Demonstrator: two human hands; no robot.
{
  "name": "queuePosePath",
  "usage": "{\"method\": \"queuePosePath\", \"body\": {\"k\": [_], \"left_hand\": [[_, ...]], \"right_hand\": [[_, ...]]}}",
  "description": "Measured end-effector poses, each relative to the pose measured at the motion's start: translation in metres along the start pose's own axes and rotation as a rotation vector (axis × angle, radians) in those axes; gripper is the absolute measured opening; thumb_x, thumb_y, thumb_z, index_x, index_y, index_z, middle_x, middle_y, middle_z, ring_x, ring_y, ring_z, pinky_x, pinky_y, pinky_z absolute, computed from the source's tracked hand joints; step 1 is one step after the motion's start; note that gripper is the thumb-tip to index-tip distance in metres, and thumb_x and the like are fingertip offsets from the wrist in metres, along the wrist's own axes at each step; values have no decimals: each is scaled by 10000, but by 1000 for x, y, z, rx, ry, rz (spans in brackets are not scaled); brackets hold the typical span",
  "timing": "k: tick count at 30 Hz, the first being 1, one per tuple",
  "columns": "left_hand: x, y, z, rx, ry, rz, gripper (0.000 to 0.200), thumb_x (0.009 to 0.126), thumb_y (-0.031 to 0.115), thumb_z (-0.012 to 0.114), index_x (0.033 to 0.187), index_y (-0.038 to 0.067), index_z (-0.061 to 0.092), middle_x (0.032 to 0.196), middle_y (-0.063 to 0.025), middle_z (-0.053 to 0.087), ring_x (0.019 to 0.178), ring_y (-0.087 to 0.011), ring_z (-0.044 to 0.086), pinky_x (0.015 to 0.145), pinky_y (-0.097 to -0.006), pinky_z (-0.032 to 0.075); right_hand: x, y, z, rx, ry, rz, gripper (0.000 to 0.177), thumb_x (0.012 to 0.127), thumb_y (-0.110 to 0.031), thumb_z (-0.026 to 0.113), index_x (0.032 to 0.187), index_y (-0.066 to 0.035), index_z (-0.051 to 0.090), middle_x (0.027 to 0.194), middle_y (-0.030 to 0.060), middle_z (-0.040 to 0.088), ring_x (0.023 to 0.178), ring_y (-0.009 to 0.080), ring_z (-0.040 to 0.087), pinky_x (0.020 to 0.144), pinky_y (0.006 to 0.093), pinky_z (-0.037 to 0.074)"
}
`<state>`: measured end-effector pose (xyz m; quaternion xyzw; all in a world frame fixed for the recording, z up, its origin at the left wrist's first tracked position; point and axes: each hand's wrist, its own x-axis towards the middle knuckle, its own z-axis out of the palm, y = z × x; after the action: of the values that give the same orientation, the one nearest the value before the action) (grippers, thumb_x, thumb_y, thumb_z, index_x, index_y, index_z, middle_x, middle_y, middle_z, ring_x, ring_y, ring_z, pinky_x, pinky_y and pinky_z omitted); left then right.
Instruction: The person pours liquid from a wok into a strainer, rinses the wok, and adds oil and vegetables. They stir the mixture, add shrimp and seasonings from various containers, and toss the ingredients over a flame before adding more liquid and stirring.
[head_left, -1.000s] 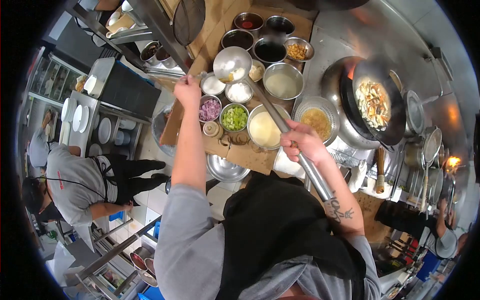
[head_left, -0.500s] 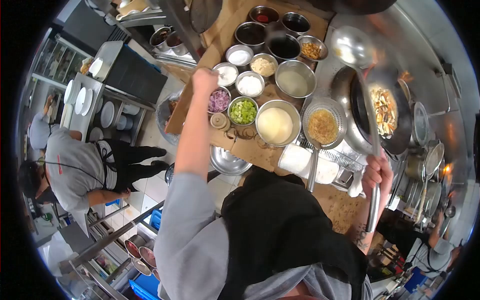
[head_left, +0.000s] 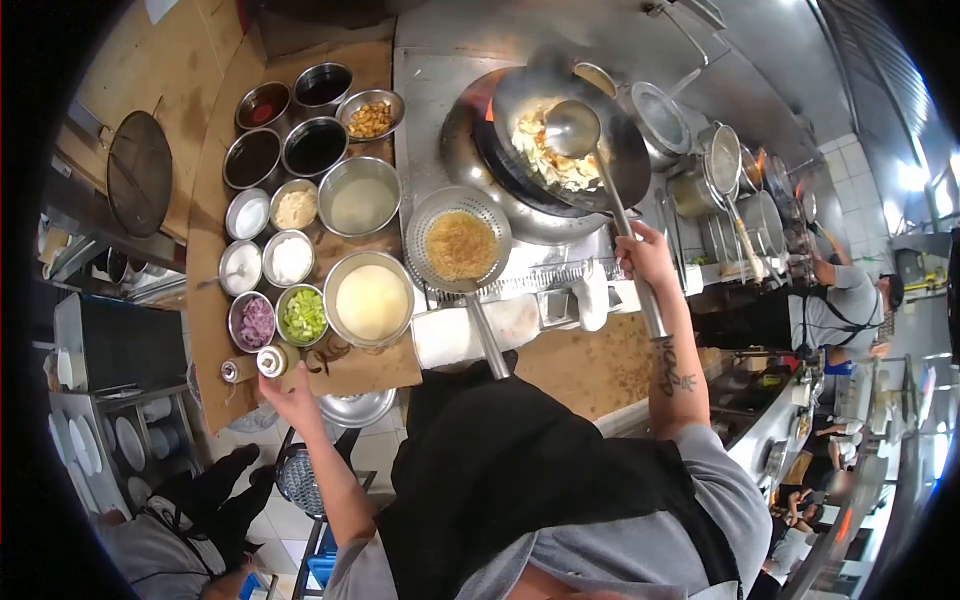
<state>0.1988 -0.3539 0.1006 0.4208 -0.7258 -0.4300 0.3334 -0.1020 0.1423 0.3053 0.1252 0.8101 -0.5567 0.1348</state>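
A long-handled steel ladle (head_left: 574, 128) is in my right hand (head_left: 647, 256), its bowl over the sliced food (head_left: 540, 160) inside a dark wok (head_left: 624, 150). At the lower left of the cardboard-covered counter, my left hand (head_left: 292, 394) has its fingers at a small round-topped bottle (head_left: 273, 361); its thumb and fingers are apart around it. Right above are bowls of chopped green onion (head_left: 302, 315) and diced purple onion (head_left: 256, 322). A bowl of white powder with a spoon (head_left: 240, 267) stands farther up.
A perforated strainer with golden bits (head_left: 461, 245) sits beside a bowl of pale yellow liquid (head_left: 371, 299). Bowls of dark sauce (head_left: 315, 146) stand farther back. Folded white cloths (head_left: 460, 333) line the counter's front edge. Co-workers (head_left: 835, 312) are at right and lower left.
The view has swung toward the stove. My left hand has left the white powder bowl for the small bottle, and the ladle's bowl has come over the food in the wok.
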Motion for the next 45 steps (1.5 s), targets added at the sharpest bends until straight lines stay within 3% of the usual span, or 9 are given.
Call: {"method": "queuePosePath", "body": {"k": [6,11,17,21,24,26,29,34,45], "left_hand": [[22,-8,25,-23,104,-43,580,781,144,794,1241,-46,496,1173,-153,610,1036,-233,593,920,-360,457],[6,24,16,-64,307,-41,488,789,124,790,1175,-53,548,1109,-144,646,972,-225,619,894,-353,475],[-58,138,-11,-71,251,67,517,812,66,764,1251,-54,519,1213,-128,605,1078,-190,585,947,-331,461],[-93,214,25,-92,58,236,531,843,40,726,1304,-41,474,1230,-128,583,1097,-176,572,960,-318,460],[-117,281,90,-191,-60,325,735,860,31,690,1465,11,274,1413,-166,417,1260,-239,468,1052,-351,403],[-121,316,132,121,-137,508,824,844,108,715,1504,56,225,1487,-169,336,1334,-267,400,1115,-370,326],[-133,381,211,120,-350,698,757,809,152,734,1458,114,345,1431,-175,459,1296,-311,476,1086,-396,371],[-138,443,328,614,-732,826,750,790,239,738,1439,245,361,1175,-181,596,1100,-375,578,938,-435,478],[-159,484,431,1365,-789,1009,709,780,221,759,1406,320,441,1179,-64,613,1108,-263,596,956,-459,431]], "right_hand": [[46,15,11,-363,224,-158,400,811,-32,509,1205,28,545,678,78,593,507,152,553,441,315,427],[74,15,-67,636,-249,268,134,915,-43,489,1048,-51,478,621,22,477,464,103,446,384,279,329],[62,7,-58,242,-182,132,109,905,-43,483,1013,-32,471,657,16,497,467,96,445,395,264,381],[119,47,-141,1088,-709,514,307,885,-16,479,1186,40,459,681,1,504,462,70,434,374,211,357],[97,44,-161,504,-536,163,378,862,-20,501,1233,48,480,664,0,501,475,65,453,372,214,364],[99,71,-167,-216,-330,-264,520,802,-29,569,1310,54,500,738,76,619,584,166,582,537,300,501],[101,106,-179,-414,-49,-913,556,839,-9,550,1385,19,450,698,52,575,475,108,506,434,264,434],[50,53,-227,387,-607,-62,569,862,17,525,1414,17,389,633,26,529,449,123,492,402,276,423],[32,71,-252,657,-728,118,527,907,4,506,1416,-48,381,640,9,459,413,74,394,358,231,348]]}}
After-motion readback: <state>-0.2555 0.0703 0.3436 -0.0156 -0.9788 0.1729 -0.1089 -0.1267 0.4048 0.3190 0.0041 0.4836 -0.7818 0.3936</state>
